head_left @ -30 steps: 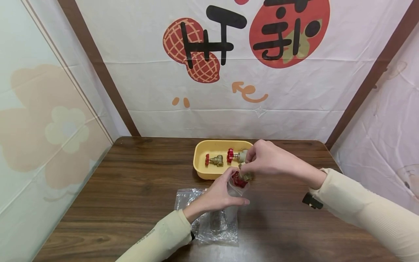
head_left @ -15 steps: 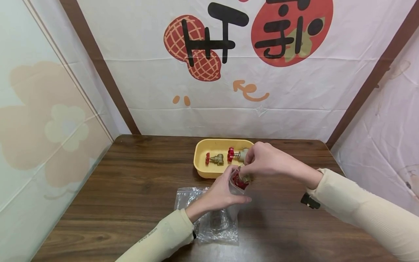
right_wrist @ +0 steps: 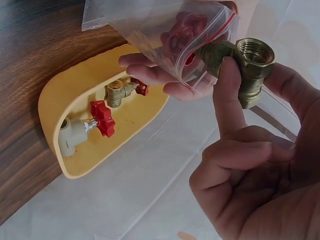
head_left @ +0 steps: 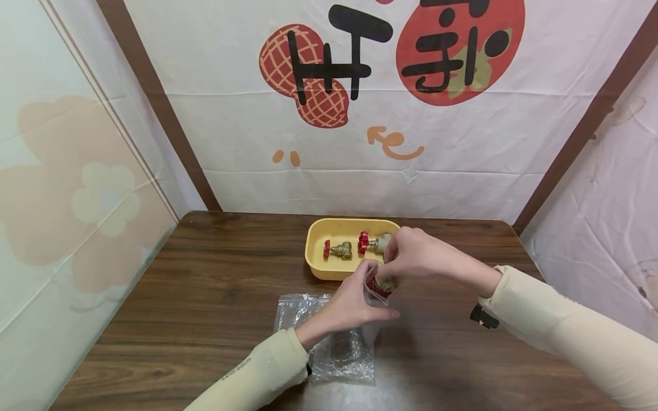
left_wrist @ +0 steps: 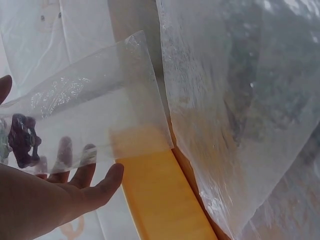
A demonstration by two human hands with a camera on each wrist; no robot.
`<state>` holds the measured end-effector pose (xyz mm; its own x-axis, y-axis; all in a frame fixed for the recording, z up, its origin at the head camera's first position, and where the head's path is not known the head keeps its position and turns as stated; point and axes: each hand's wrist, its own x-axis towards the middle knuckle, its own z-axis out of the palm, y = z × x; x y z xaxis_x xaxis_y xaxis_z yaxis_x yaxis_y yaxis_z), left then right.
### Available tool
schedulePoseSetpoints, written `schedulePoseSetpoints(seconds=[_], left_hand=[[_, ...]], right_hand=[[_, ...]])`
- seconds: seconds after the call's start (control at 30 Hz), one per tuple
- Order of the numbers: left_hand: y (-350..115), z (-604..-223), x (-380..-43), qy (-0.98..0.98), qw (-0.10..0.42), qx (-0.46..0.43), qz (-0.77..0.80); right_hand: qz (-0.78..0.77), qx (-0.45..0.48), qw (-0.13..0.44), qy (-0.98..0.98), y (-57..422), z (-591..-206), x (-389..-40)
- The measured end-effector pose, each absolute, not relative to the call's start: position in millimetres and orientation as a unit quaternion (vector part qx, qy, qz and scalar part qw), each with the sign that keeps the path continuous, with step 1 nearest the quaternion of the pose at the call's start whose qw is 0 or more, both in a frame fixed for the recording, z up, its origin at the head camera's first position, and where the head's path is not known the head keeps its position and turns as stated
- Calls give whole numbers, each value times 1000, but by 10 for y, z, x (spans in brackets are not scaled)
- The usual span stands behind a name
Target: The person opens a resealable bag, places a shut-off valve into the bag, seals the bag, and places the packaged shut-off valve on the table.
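My right hand (head_left: 418, 254) pinches a brass gate valve (right_wrist: 255, 65) by its threaded body between thumb and forefinger. Its red handwheel (right_wrist: 184, 34) points into the mouth of a clear zip-lock bag (right_wrist: 145, 32), and the brass end stays outside. Around that bag's mouth curls my left hand (head_left: 352, 302), its thumb standing out to the right. In the left wrist view the bag (left_wrist: 95, 100) stretches out flat, with the dark red wheel near the opening. Just behind the hands, a yellow tray (head_left: 311, 258) holds a small brass valve (head_left: 341, 250) and a grey-white valve (head_left: 380, 242) with red wheels.
Flat clear plastic bags (head_left: 341, 365) lie on the brown wooden table (head_left: 216, 297), below my left forearm. A white printed cloth (head_left: 236, 194) hangs behind the table's far edge, with more cloth at both sides.
The valve's red wheel has gone a little deeper into the bag's mouth. My left hand has shifted slightly right, holding the bag around it.
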<state>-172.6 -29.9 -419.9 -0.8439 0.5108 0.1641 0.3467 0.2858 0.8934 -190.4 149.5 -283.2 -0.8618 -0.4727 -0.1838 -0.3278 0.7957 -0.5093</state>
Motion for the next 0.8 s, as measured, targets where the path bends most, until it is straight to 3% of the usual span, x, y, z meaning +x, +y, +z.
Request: schedulePoseSetpoints(seconds=[0.8], left_hand=[[-221, -4258, -1706, 791, 97, 256, 547]], right_hand=[[-203, -205, 173, 942, 1463, -2998, -1946]])
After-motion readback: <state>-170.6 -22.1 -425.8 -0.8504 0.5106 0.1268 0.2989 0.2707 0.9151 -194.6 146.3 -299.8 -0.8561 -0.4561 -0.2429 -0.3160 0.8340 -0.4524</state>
